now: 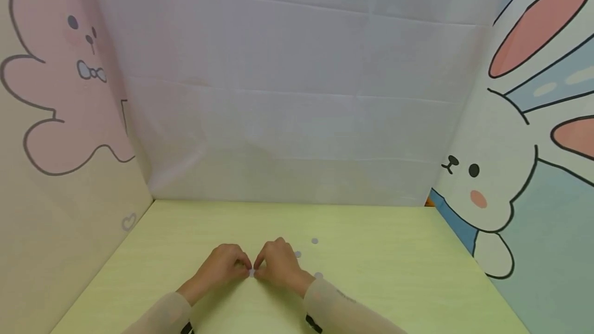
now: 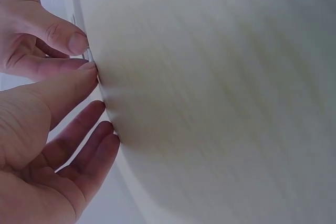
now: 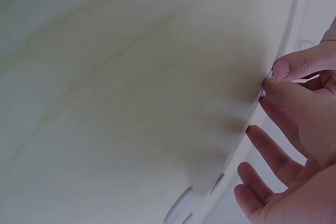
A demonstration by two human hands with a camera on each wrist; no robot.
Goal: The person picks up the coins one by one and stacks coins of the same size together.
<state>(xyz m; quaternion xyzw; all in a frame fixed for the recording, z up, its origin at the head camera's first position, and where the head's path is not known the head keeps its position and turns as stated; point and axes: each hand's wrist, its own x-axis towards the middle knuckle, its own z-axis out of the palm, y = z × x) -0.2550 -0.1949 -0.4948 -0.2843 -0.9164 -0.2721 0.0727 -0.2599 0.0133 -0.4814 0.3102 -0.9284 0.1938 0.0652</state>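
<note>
In the head view, a small grey disc [image 1: 252, 273] lies flat on the table between the two hands. My left hand [image 1: 224, 266] comes at it from the left, thumb and forefinger pinching its edge. From the other side my right hand [image 1: 279, 266] pinches the same disc. The fingertips nearly meet, covering most of it; in the right wrist view only a sliver of the disc [image 3: 263, 92] shows by the right thumb. The other fingers of both hands are loosely bent, some tips touching the table.
Beyond and beside the right hand lie a far grey disc [image 1: 315, 240], a middle disc [image 1: 298, 254] and a near disc [image 1: 318, 275], close to the right sleeve. The pale yellow table [image 1: 394, 262] is bounded by a white cloth [image 1: 297, 117] behind and printed panels at both sides.
</note>
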